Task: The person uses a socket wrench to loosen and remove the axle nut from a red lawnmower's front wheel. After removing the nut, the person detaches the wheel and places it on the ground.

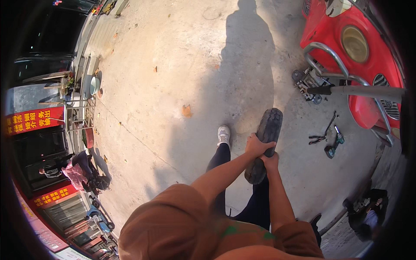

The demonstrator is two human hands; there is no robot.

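Clock refs from the tyre, 12 = top of view. Far L, approx 9: pink cover [74, 175] on what looks like a parked 2-wheeler; blue scooter [99, 219] near 8. Dry leaf [187, 111] at 10, light shoe [223, 134] btwn 9 and 10, close in. L hand [258, 146]: fingers wrapped on the tread, thumb across the top. Tyre [270, 125]: black, chunky, btwn the hands in front of the legs, long axis approx 1 to 7; can't tell if its underside touches the ground. R hand [270, 161]: just below L, also holding the tyre, some fingers hidden. Jack-like unit [308, 84] at 1, pliers [317, 139] + drill [333, 146] at 3, red vehicle [320, 30] btwn 1 and 2.

Risks, imo: hands v. close together, so tyre could twist or tip; slipped grip = tyre on the foot; rolling toward 3 could hit tools or trip someone.
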